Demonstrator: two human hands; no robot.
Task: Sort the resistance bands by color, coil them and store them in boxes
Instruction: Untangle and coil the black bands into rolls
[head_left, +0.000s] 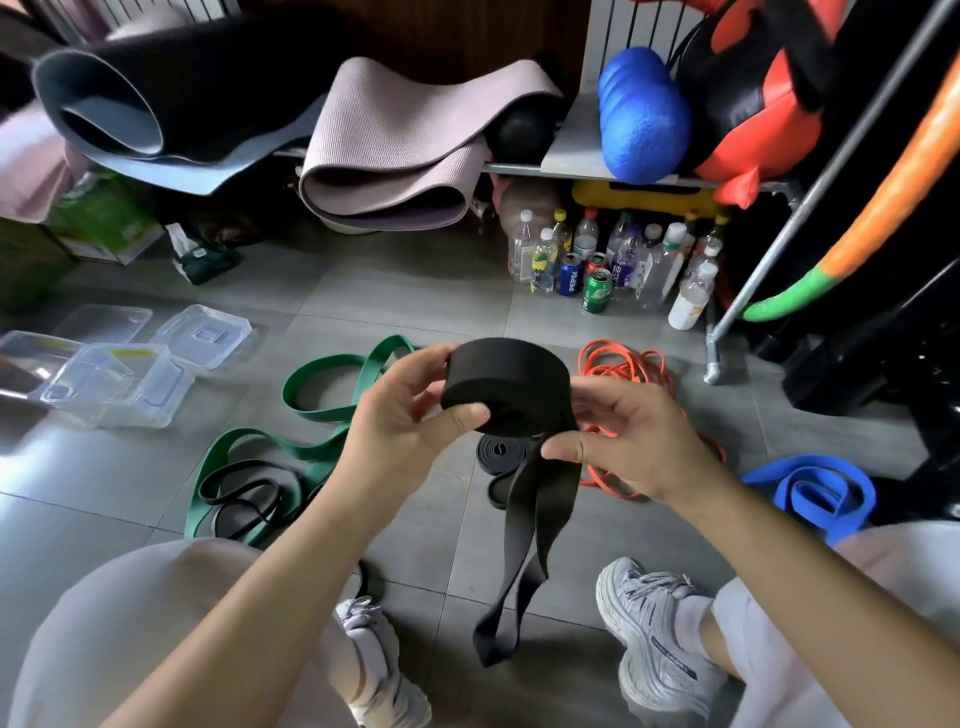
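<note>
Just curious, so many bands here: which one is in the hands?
The wide black band, partly coiled, gripped by left hand and right hand; the green band, orange band and blue band lie on the floor.

On a metal shelf (519, 167) lie a rolled dark mat (130, 98), a folded mauve mat (395, 156), a blue foam roller (641, 117) and a red-orange bag (753, 140), while beneath it plastic bottles (660, 260), a blue Pepsi can (570, 274) and a green can (597, 291) stand together on the grey tiled floor (405, 280).

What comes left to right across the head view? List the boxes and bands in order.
clear boxes → green band → half-wound black coil → orange band → blue band
</note>
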